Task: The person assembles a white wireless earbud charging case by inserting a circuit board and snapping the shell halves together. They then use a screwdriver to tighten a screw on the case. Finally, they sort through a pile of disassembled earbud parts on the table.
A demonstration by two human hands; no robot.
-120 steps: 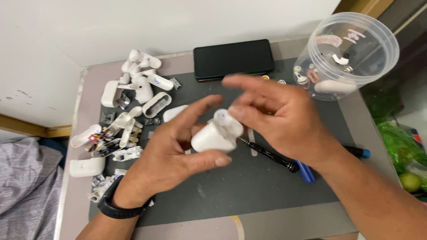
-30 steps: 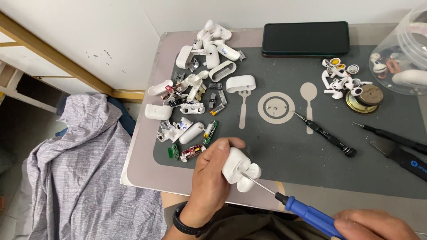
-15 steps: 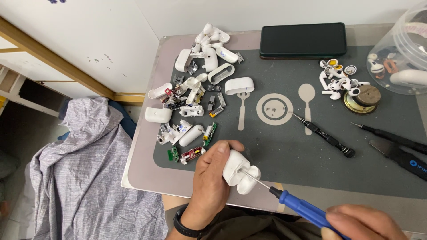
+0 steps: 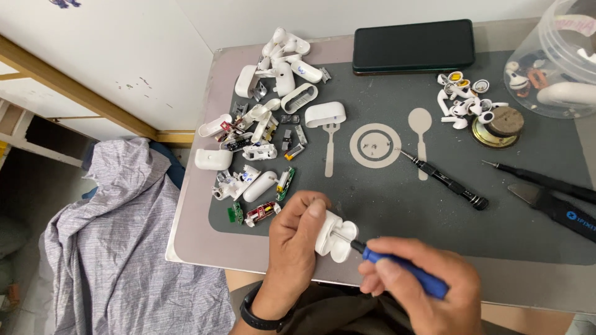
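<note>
Hands work together: left hand (image 4: 297,245) grips white earbud case (image 4: 335,234), right hand (image 4: 428,286) grips blue screwdriver (image 4: 403,272).

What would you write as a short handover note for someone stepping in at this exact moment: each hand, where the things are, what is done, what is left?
Left hand: fingers closed around a white earbud charging case, held at the near edge of the grey mat.
Right hand: grips a blue-handled screwdriver, tip in the case.
Around: pile of opened white cases and small circuit boards far left; black screwdriver mid-mat; loose earbuds beside a clear tub; black phone at the far edge.
Done: many cases in the pile already lie apart.
Left: the held case looks not yet separated.
</note>
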